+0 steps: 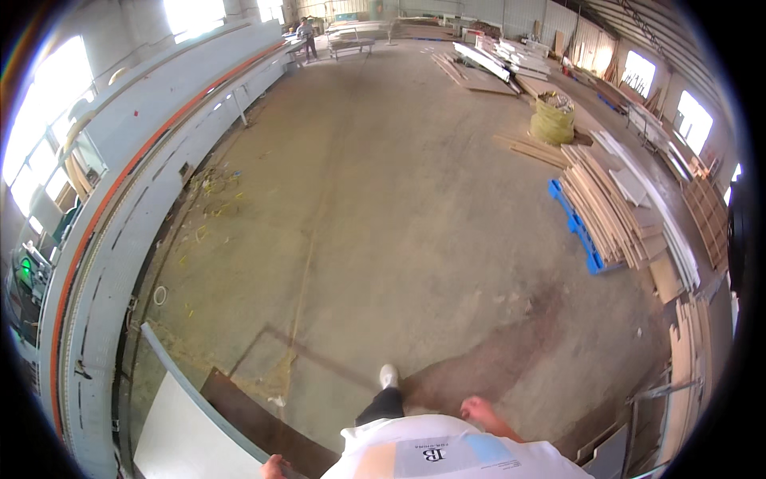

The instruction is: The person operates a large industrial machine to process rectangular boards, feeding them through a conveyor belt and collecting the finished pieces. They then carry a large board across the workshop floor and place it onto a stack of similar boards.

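Daylight floods in from blown-out windows (36,128) on both sides, leaving the concrete floor (399,207) evenly bright. Fisheye bending and dark vignetting mark the rim.

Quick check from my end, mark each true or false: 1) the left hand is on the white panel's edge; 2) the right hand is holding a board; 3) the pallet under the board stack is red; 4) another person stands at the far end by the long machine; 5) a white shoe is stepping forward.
1) True: the left hand is at the near edge of the white panel, though its grip is mostly cut off.
2) False: the right hand is free, touching nothing.
3) False: the pallet is blue.
4) True: a person stands beside the long machine.
5) True: the white shoe is ahead.
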A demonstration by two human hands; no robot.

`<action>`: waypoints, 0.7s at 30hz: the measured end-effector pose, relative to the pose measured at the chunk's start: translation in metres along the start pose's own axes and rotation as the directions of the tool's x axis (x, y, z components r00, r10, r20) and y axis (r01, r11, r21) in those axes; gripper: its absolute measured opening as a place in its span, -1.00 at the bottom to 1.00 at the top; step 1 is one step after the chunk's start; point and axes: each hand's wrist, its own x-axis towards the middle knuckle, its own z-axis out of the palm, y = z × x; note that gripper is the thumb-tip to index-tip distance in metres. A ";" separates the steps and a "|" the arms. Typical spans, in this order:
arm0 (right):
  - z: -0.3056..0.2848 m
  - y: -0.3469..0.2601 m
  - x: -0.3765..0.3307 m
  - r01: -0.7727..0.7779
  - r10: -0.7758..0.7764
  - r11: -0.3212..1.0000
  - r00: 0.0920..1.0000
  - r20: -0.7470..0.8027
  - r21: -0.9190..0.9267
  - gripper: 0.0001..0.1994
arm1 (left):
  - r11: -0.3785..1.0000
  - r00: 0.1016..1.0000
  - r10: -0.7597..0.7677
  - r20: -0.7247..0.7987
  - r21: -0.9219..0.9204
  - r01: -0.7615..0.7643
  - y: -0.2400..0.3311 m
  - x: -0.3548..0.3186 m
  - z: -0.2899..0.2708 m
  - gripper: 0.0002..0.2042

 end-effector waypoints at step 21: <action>-0.210 -0.157 0.446 -0.033 -0.027 0.822 0.995 0.097 0.568 -0.70 | 0.959 0.944 0.245 -0.221 0.197 -0.203 0.319 0.215 0.659 -0.66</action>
